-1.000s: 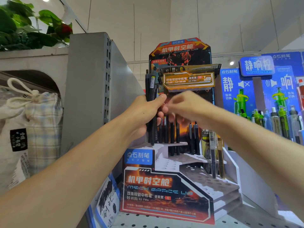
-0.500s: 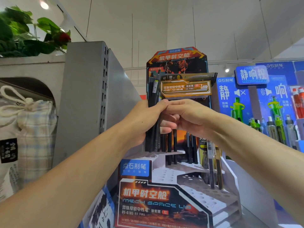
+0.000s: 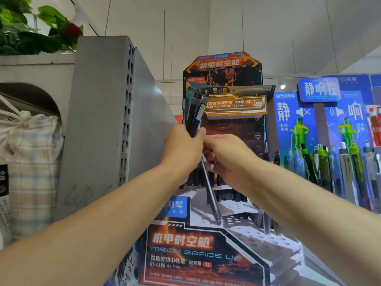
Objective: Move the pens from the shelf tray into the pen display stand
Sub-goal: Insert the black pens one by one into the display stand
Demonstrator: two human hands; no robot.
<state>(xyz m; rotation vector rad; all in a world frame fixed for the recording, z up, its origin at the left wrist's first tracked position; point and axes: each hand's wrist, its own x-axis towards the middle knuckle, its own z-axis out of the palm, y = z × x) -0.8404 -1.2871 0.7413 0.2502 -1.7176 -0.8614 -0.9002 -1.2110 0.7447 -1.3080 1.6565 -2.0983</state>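
Observation:
My left hand [image 3: 181,149] grips a bundle of black pens [image 3: 195,114] upright in front of the orange-and-black pen display stand [image 3: 206,250]. My right hand [image 3: 228,155] meets it and pinches a single black pen [image 3: 211,195], which slants down to the right with its tip over the stand's white stepped tiers of holes [image 3: 266,238]. Several black pens stand in the back row, partly hidden behind my hands. The shelf tray is out of view.
A grey metal shelf upright [image 3: 107,120] rises just left of the stand. A blue display with green and grey pens [image 3: 338,157] stands at the right. A checked cloth bag [image 3: 31,162] and a leafy plant [image 3: 31,32] are at the far left.
My right hand has pulled one pen out of the bundle and lowered it toward the stand's holes. The view has tilted slightly.

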